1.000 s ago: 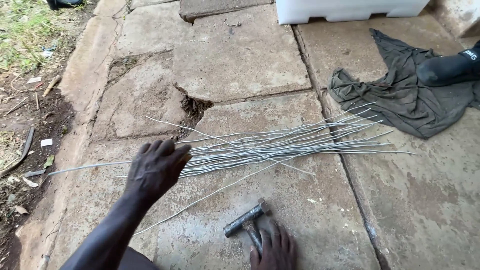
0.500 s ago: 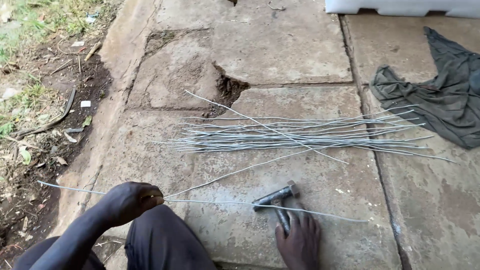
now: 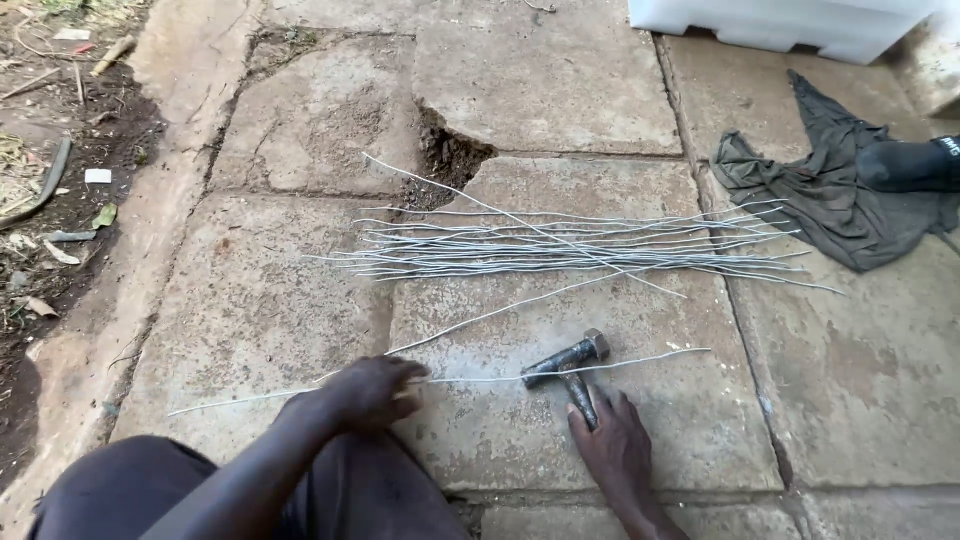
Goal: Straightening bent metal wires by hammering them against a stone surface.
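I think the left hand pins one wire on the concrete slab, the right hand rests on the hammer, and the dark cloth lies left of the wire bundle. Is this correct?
Not quite. In the head view the dark cloth lies right of the wire bundle. The rest stands: the left hand pins one wire, and the right hand rests on the hammer.

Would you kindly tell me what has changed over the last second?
The left hand came back from the wire bundle toward the person, and now grips a single wire drawn out across the slab, over the hammer head. The right hand stayed on the hammer handle. The bundle and the dark cloth stayed put.
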